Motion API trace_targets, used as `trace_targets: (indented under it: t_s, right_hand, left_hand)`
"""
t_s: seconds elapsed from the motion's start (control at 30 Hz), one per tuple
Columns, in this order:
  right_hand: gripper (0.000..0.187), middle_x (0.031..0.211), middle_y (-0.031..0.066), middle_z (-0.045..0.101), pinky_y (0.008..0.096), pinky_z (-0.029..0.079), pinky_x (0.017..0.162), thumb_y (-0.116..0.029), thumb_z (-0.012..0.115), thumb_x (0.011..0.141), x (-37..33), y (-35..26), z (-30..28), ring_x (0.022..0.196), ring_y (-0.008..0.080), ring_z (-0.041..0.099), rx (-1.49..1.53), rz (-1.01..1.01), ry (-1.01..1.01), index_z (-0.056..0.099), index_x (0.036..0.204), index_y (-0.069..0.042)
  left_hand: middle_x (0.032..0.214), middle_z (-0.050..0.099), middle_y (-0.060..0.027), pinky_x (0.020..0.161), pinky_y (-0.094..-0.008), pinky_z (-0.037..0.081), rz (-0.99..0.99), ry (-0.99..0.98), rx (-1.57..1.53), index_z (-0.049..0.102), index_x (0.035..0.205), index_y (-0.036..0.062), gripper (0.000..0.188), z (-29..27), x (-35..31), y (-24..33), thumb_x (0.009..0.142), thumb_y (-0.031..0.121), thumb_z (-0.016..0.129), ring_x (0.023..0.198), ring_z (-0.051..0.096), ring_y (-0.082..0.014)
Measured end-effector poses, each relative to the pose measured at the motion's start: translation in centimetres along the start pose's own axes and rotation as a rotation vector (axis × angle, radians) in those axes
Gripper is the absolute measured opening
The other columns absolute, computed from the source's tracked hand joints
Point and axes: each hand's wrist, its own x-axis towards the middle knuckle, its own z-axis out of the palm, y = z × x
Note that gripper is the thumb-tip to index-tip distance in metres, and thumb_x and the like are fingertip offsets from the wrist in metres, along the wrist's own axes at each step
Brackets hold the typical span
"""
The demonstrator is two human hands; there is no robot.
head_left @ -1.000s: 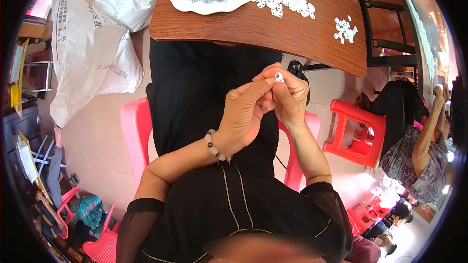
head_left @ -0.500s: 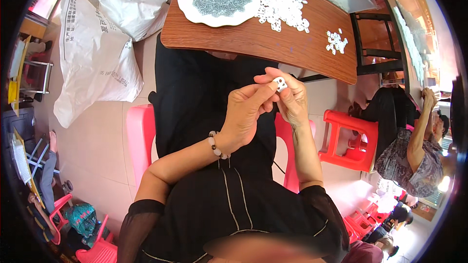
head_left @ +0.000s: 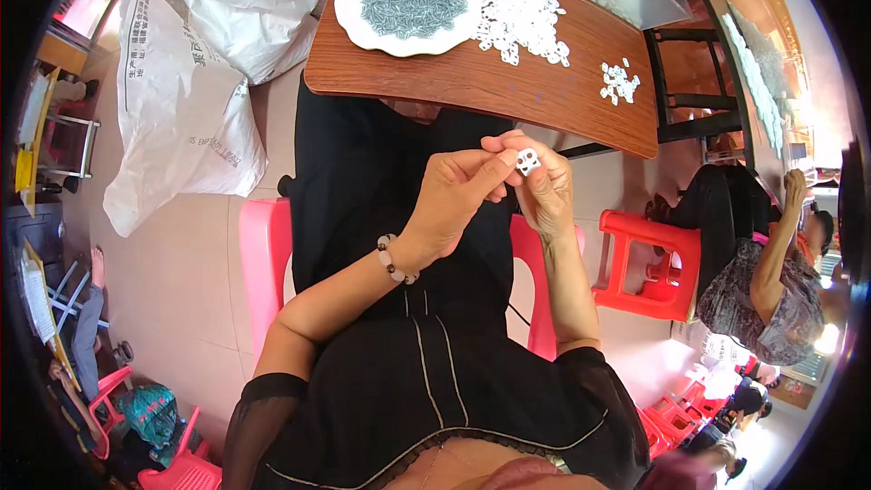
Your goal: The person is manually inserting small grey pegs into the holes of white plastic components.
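Your left hand (head_left: pixel 456 195) and right hand (head_left: pixel 550 200) pinch the small white piece (head_left: pixel 527 161); a slack fingertip could drop it.

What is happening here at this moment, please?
A seated person pinches a small white piece with left hand and right hand, in front of a wooden table. On it, a white plate holds small grey pieces; to its right lie a large white pile and a smaller pile.
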Motion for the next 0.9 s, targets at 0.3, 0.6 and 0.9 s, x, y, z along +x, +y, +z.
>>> trace_targets:
  t_s: [0.3,0.6,0.9]
  right_hand:
    - [0.056,0.115,0.0165,0.062,0.0275,0.048,0.08,-0.043,0.062,0.088,0.1,0.1,-0.3,0.096,0.0159,0.057,-0.059,0.004,0.012,0.059,0.119,0.004]
    - [0.052,0.118,0.0177,0.061,0.0264,0.05,0.078,-0.033,0.068,0.085,0.2,-0.1,-1.0,0.094,0.0158,0.06,-0.083,0.054,-0.001,0.058,0.12,0.006]
    - [0.047,0.112,0.0174,0.065,0.0244,0.053,0.068,-0.027,0.07,0.083,-0.4,0.6,-0.8,0.077,0.013,0.064,-0.01,0.014,0.146,0.061,0.113,0.008]
  left_hand:
    - [0.071,0.063,0.0006,0.056,-0.0183,0.037,-0.011,0.035,0.022,0.071,0.084,0.0001,0.019,0.1,0.9,-0.3,0.087,0.019,0.068,0.062,0.048,-0.0038]
    - [0.069,0.061,-0.0011,0.059,-0.0202,0.039,-0.069,0.031,0.046,0.071,0.088,0.0006,0.015,-0.3,1.3,-0.2,0.088,0.014,0.066,0.063,0.051,-0.0063]
    - [0.07,0.062,-0.0017,0.058,-0.0204,0.039,-0.069,0.069,0.022,0.071,0.09,0.0,0.015,0.3,1.4,-0.2,0.087,0.015,0.067,0.062,0.052,-0.0064]
